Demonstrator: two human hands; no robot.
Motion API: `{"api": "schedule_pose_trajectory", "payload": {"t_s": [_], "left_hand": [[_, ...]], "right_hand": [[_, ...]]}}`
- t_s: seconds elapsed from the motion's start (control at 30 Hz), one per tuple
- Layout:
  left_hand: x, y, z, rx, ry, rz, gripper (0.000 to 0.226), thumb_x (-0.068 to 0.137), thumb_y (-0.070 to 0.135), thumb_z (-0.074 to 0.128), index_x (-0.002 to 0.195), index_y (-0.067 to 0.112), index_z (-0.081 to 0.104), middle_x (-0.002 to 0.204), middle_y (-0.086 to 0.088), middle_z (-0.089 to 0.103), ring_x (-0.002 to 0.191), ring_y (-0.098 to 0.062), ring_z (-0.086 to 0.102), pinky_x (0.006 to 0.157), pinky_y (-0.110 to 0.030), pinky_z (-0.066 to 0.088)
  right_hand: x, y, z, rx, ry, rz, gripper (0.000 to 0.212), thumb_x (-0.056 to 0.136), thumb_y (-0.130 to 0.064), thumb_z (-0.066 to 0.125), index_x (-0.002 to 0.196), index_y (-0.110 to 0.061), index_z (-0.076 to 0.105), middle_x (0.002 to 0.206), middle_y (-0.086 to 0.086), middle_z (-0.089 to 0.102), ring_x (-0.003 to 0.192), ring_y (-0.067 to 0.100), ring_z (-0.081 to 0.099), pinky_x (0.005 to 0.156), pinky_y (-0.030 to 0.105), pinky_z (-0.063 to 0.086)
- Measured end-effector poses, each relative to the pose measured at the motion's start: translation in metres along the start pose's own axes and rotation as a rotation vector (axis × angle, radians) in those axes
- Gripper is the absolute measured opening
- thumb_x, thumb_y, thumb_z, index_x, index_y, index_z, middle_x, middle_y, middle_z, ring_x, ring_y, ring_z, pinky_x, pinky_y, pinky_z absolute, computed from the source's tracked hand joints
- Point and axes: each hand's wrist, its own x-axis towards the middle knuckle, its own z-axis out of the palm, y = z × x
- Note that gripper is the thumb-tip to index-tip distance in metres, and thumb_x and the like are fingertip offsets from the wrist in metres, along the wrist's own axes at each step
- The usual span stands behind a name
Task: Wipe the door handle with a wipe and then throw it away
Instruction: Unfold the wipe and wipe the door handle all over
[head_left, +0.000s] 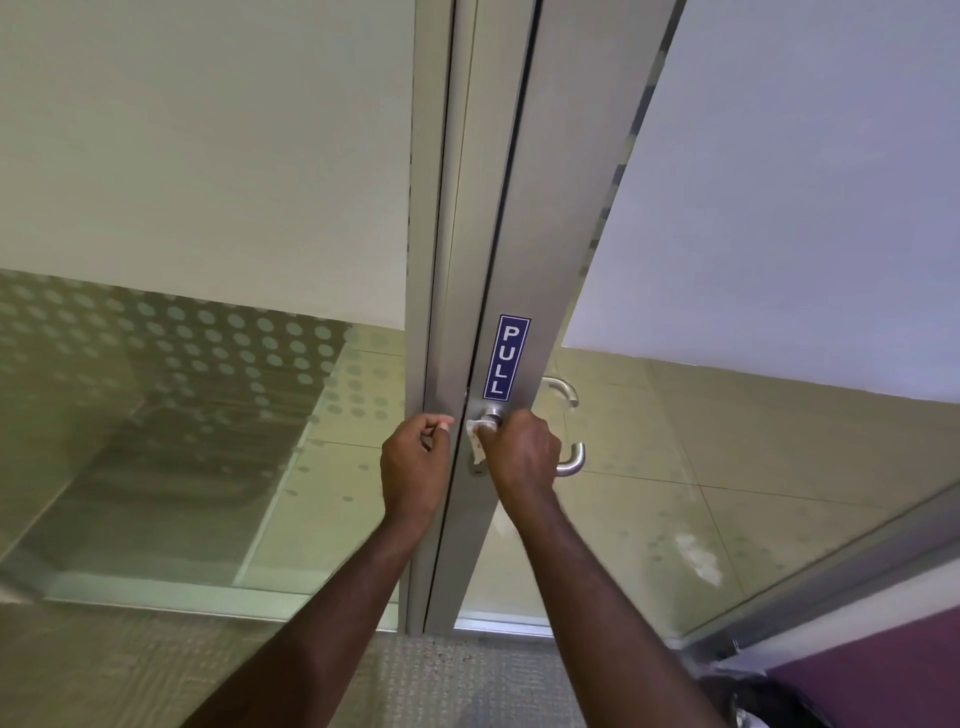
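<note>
The left hand (414, 457) is hovering by the metal door frame (441, 312), fingers curled loosely on nothing. The right hand (522, 449) is closing around one crumpled white wipe (475, 434), pressing it on the one curved steel door handle (571, 462) below a blue PULL sticker (506, 357).

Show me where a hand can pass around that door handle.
Free: the metal stile below the right hand, and the bare strip above the PULL sticker. Crowded: the door handle base, covered by the right hand and wipe, with the left hand close beside at the door edge.
</note>
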Motion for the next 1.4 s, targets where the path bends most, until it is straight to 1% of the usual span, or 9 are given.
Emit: {"api": "schedule_pose_trajectory", "payload": {"t_s": [0.2, 0.5, 0.6, 0.7, 0.83, 0.9, 1.1, 1.27, 1.4], "left_hand": [[-0.004, -0.008, 0.004, -0.041, -0.048, -0.009, 0.017, 0.096, 0.014, 0.063, 0.097, 0.021, 0.079, 0.089, 0.008, 0.077, 0.082, -0.008, 0.071, 0.072, -0.022, 0.052], [-0.005, -0.02, 0.003, -0.019, -0.095, 0.055, 0.018, 0.097, 0.022, 0.068, 0.11, 0.019, 0.08, 0.099, 0.008, 0.081, 0.089, 0.001, 0.071, 0.077, -0.014, 0.052], [-0.008, -0.029, -0.002, 0.08, -0.113, 0.178, 0.02, 0.098, 0.021, 0.066, 0.113, 0.018, 0.079, 0.103, 0.004, 0.081, 0.089, -0.005, 0.072, 0.075, -0.015, 0.052], [-0.015, -0.048, -0.011, 0.301, -0.191, 0.424, 0.026, 0.098, 0.015, 0.062, 0.121, 0.012, 0.074, 0.115, -0.005, 0.078, 0.103, -0.021, 0.073, 0.087, -0.028, 0.055], [-0.029, -0.077, -0.014, 0.581, -0.341, 0.677, 0.051, 0.087, 0.013, 0.07, 0.137, 0.007, 0.062, 0.134, -0.01, 0.068, 0.127, -0.03, 0.064, 0.108, -0.041, 0.051], [-0.036, -0.086, -0.011, 0.668, -0.336, 0.73, 0.065, 0.085, 0.018, 0.073, 0.145, 0.003, 0.054, 0.147, -0.014, 0.059, 0.137, -0.033, 0.056, 0.113, -0.048, 0.047], [-0.043, -0.082, -0.01, 0.782, -0.316, 0.731, 0.084, 0.089, 0.026, 0.058, 0.161, 0.002, 0.021, 0.171, -0.018, 0.018, 0.16, -0.034, 0.015, 0.126, -0.055, 0.025], [-0.027, -0.057, -0.012, 0.721, -0.266, 0.729, 0.08, 0.097, 0.034, 0.046, 0.163, 0.005, 0.011, 0.173, -0.017, 0.007, 0.161, -0.032, 0.005, 0.129, -0.051, 0.016], [-0.013, -0.035, -0.014, 0.617, -0.207, 0.725, 0.078, 0.097, 0.027, 0.051, 0.163, 0.006, 0.014, 0.172, -0.017, 0.012, 0.161, -0.03, 0.006, 0.128, -0.053, 0.019]], "right_hand": [[-0.009, 0.01, 0.007, -0.184, 0.009, -0.114, 0.015, 0.085, -0.017, 0.057, 0.07, -0.019, 0.051, 0.08, 0.009, 0.072, 0.078, 0.031, 0.067, 0.103, 0.046, 0.039], [-0.005, 0.005, 0.012, -0.108, 0.057, -0.085, 0.017, 0.091, -0.032, 0.064, 0.084, -0.017, 0.068, 0.084, 0.007, 0.074, 0.082, 0.026, 0.069, 0.115, 0.051, 0.031], [-0.008, 0.018, 0.008, -0.172, 0.018, -0.215, 0.025, 0.086, -0.021, 0.061, 0.062, -0.026, 0.057, 0.068, -0.002, 0.065, 0.067, 0.021, 0.062, 0.119, 0.051, 0.024], [-0.008, 0.021, 0.0, -0.248, -0.023, -0.363, 0.046, 0.083, -0.014, 0.063, 0.051, -0.031, 0.034, 0.062, -0.004, 0.053, 0.062, 0.02, 0.057, 0.119, 0.048, 0.025], [-0.007, 0.007, 0.006, -0.317, 0.02, -0.33, 0.015, 0.088, -0.015, 0.062, 0.077, -0.017, 0.07, 0.076, 0.006, 0.072, 0.075, 0.025, 0.07, 0.121, 0.048, 0.025], [-0.008, 0.004, 0.01, -0.263, 0.037, -0.245, 0.017, 0.094, -0.02, 0.057, 0.088, -0.017, 0.073, 0.082, 0.004, 0.074, 0.08, 0.022, 0.071, 0.122, 0.045, 0.023], [-0.018, 0.026, 0.004, -0.282, 0.033, -0.365, 0.01, 0.09, -0.018, 0.064, 0.086, -0.024, 0.071, 0.083, 0.002, 0.073, 0.08, 0.02, 0.069, 0.121, 0.044, 0.026], [-0.017, 0.03, 0.0, -0.399, -0.013, -0.398, 0.016, 0.086, -0.014, 0.059, 0.084, -0.024, 0.072, 0.079, -0.001, 0.071, 0.076, 0.017, 0.066, 0.119, 0.039, 0.028], [-0.016, 0.005, -0.001, -0.175, 0.025, -0.208, 0.015, 0.088, -0.022, 0.067, 0.076, -0.014, 0.071, 0.075, 0.009, 0.072, 0.07, 0.027, 0.066, 0.083, 0.037, 0.051]]}}
